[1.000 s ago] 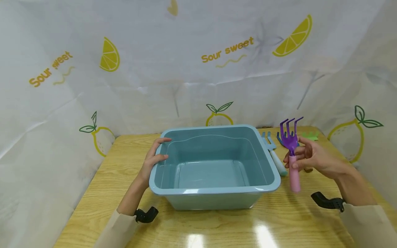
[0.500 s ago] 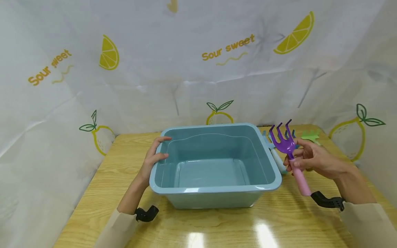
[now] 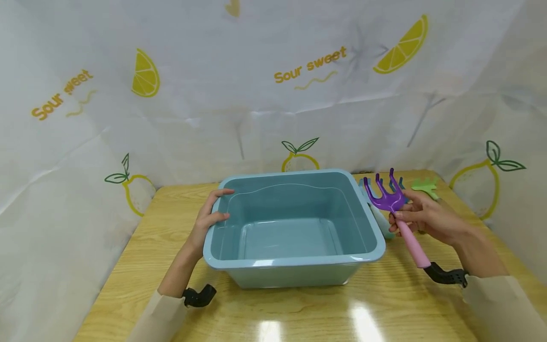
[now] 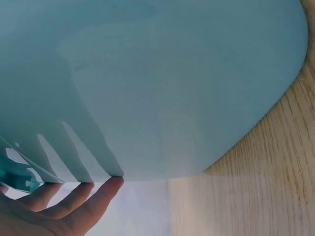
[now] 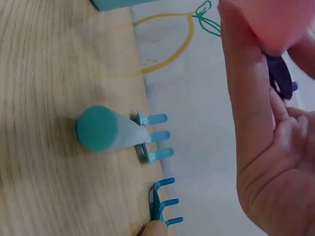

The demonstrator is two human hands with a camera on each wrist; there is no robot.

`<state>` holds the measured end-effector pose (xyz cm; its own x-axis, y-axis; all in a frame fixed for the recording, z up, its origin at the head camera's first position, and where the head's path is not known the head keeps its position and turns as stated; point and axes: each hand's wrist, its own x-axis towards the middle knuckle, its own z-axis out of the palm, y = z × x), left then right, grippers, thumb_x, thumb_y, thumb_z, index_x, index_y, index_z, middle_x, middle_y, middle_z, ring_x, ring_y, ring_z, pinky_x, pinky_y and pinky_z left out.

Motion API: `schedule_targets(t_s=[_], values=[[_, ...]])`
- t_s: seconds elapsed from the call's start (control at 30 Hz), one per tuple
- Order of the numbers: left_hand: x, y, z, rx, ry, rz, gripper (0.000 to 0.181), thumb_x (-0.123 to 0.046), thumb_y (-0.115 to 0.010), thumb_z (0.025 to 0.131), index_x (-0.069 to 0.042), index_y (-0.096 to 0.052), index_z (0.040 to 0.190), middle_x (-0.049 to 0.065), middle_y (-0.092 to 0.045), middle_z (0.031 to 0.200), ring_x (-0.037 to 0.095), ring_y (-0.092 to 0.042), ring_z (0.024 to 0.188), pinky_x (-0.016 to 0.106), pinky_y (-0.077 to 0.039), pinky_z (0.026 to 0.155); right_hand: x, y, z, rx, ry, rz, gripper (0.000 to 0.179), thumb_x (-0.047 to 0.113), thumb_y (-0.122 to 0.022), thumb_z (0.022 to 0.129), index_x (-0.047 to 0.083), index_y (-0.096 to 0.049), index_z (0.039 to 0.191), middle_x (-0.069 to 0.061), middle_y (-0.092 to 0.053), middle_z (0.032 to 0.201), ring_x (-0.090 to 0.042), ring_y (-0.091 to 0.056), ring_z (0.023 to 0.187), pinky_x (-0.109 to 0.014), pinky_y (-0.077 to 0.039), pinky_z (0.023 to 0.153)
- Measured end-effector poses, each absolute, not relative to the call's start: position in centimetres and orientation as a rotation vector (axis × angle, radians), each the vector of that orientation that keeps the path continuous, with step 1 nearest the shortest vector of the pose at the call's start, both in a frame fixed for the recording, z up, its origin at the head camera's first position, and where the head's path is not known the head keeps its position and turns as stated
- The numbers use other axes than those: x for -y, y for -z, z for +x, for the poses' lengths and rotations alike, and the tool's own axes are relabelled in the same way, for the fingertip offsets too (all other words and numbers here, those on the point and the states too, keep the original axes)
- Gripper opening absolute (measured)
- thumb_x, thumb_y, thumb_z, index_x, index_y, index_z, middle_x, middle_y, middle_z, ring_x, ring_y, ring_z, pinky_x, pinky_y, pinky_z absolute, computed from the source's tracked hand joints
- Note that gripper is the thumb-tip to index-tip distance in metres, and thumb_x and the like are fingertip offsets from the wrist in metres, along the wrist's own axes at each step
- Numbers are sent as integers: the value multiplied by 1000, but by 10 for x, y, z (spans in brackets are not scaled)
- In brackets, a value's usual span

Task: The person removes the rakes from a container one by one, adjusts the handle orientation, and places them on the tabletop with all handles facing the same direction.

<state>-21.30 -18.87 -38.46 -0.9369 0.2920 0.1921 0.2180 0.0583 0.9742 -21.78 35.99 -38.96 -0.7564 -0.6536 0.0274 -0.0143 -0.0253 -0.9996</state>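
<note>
A large blue-green plastic basin (image 3: pixel 295 261) stands on the table, nothing visible inside it. My left hand (image 3: pixel 207 224) grips its left rim, thumb and a finger over the edge; in the left wrist view several fingertips (image 4: pixel 114 185) touch the outer wall. To the right of the basin, my right hand (image 3: pixel 433 219) holds a hand rake with purple tines and a pink handle (image 3: pixel 412 244), pinched near the neck. The rake is raised above the table, tines pointing away and to the left. In the right wrist view the pink handle (image 5: pixel 278 19) is close to the camera.
A light blue rake with a white-and-teal handle (image 5: pixel 115 129) lies right of the basin. Beside it lies a dark blue rake (image 5: pixel 156 202), partly hidden by the right hand in the head view. A green rake (image 3: pixel 425 185) lies farther right. A lemon-print cloth (image 3: pixel 239 99) hangs behind the table.
The hand rake has tilted from nearly upright, its tines swinging left and lower toward the basin's right rim. My left hand has kept its grip on the basin.
</note>
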Motion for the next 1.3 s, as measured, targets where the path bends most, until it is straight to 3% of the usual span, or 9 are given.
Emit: schedule_targets(t_s=[0.13, 0.23, 0.33, 0.43, 0.47, 0.53, 0.7, 0.93, 1.3], values=[[191, 383, -212, -2250, -2053, 532, 61, -12, -48, 88, -7, -38, 148, 15, -25, 164, 46, -37, 142, 66, -44, 103, -359, 389, -223, -1760, 1843, -672, 35, -2, -32, 109, 7, -48, 138, -14, -77, 105, -26, -77, 96, -46, -61, 85], [193, 382, -212, -2264, -2052, 538, 61, -11, -47, 88, -7, -38, 149, 16, -26, 163, 47, -37, 142, 67, -44, 102, -357, 388, -224, -1840, 1800, -642, 33, 0, -36, 108, 0, -44, 141, -15, -78, 106, -23, -77, 96, -43, -62, 83], [193, 380, -212, -2272, -2056, 539, 62, -11, -47, 88, -6, -38, 149, 16, -26, 163, 47, -37, 141, 67, -44, 102, -353, 388, -223, -1940, 1724, -564, 56, 2, -40, 108, -9, -15, 156, -13, -79, 108, -23, -77, 98, -44, -61, 84], [192, 380, -213, -2269, -2050, 529, 62, -11, -47, 88, -7, -37, 149, 16, -26, 163, 46, -37, 141, 66, -44, 102, -349, 390, -219, -2026, 1662, -461, 80, 4, -45, 106, -13, 15, 156, -9, -80, 108, -24, -77, 100, -45, -61, 83], [191, 380, -213, -2266, -2048, 526, 62, -12, -47, 88, -7, -37, 149, 15, -26, 163, 45, -37, 142, 66, -44, 102, -349, 391, -218, -2053, 1644, -434, 85, 4, -47, 106, -14, 19, 154, -7, -80, 108, -25, -77, 100, -45, -61, 83], [189, 380, -213, -2259, -2043, 524, 62, -12, -47, 88, -7, -37, 149, 15, -26, 163, 45, -37, 142, 65, -44, 103, -348, 393, -213, -2103, 1609, -395, 85, 5, -51, 105, -15, 14, 156, -3, -80, 108, -23, -77, 100, -45, -62, 81], [187, 381, -212, -2252, -2050, 519, 61, -12, -47, 88, -9, -38, 149, 15, -27, 162, 45, -38, 141, 64, -45, 102, -350, 398, -201, -2160, 1533, -362, 65, 7, -54, 103, -15, -17, 152, 1, -78, 110, -20, -75, 99, -45, -62, 79], [190, 381, -212, -2262, -2064, 535, 62, -11, -46, 88, -7, -37, 149, 15, -25, 164, 49, -36, 142, 68, -43, 103, -353, 405, -187, -2132, 1452, -285, 74, 10, -58, 102, -20, -11, 151, -17, -68, 118, -25, -73, 99, -46, -62, 79], [189, 385, -214, -2240, -2055, 523, 62, -12, -46, 88, -7, -37, 149, 15, -25, 163, 45, -36, 142, 65, -44, 103, -356, 423, -165, -2061, 1424, -227, 66, 10, -63, 100, -22, -23, 142, -13, -74, 104, -21, -74, 86, -43, -63, 73]])
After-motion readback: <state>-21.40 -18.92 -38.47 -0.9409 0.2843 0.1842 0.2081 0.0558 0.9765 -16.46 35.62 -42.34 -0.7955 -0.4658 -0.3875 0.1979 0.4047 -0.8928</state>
